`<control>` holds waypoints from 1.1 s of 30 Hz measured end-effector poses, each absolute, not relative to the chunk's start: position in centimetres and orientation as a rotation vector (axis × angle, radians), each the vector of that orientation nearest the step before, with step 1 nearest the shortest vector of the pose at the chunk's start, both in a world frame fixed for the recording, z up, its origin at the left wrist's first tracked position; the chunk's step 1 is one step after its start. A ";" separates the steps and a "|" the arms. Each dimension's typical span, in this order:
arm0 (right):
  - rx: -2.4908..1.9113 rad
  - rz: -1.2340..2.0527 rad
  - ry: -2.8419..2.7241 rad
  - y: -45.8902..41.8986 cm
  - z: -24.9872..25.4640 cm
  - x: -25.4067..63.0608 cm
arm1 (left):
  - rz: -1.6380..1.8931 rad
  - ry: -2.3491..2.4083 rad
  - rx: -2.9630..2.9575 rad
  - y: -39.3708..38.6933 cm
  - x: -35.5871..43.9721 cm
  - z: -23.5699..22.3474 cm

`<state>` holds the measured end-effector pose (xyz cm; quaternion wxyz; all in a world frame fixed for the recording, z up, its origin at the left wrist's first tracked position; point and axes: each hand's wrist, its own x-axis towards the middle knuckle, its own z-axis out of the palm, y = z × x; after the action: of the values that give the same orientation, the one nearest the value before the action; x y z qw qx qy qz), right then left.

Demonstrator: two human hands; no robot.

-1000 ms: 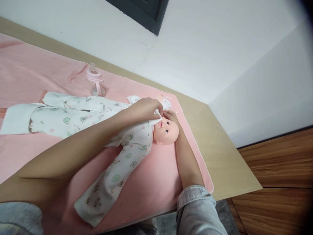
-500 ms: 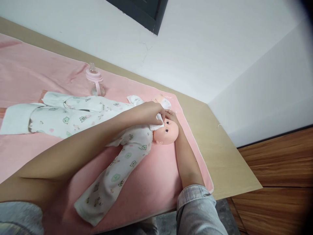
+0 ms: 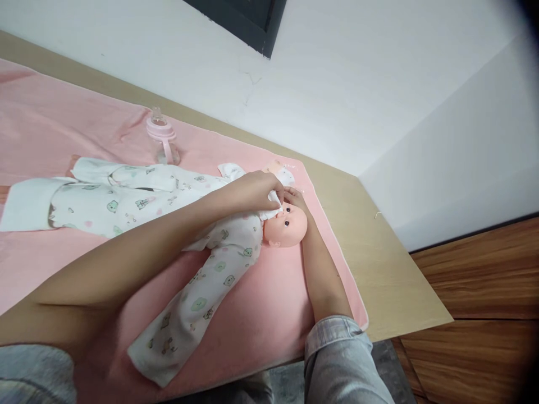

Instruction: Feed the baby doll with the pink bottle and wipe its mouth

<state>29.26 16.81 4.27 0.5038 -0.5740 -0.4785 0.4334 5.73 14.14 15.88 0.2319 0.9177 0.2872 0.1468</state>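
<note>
A baby doll [image 3: 286, 230] lies on its back, its bald head to the right, dressed in white clothes [image 3: 223, 241] with a small animal print. My left hand [image 3: 263, 191] reaches across its chest and pinches a white cloth [image 3: 272, 214] against the face by the mouth. Behind the top of the head curves my right forearm. My right hand [image 3: 293, 196] rests on the far side of the doll's head, fingers bent together against it. Part of the doll's face and chest is hidden by my left hand and arm.
A baby bottle [image 3: 162, 137] with a pink collar and handle stands beyond the doll. The pink blanket [image 3: 261, 308] covers much of the wooden table [image 3: 387, 280]. A white wall [image 3: 337, 84] rises behind, and wood-grain panels [image 3: 484, 280] stand at the right.
My left hand and the white cloth have shifted very slightly, and a bit more of the doll's mouth shows. My right hand stays at the head.
</note>
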 end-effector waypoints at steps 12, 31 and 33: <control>-1.367 1.037 -1.174 17.3 3.3 30.4 | 0.444 0.837 2.581 14.5 5.6 15.8; -1.369 1.012 -1.186 17.7 2.7 30.6 | 0.185 0.720 2.553 15.3 4.7 15.7; -1.361 1.027 -1.191 17.8 2.6 30.7 | 0.182 0.746 2.545 15.3 4.6 15.8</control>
<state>30.70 17.82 2.60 0.5062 -0.5644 -0.4940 0.4256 4.61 15.30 15.82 0.2395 0.9295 0.2726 0.0665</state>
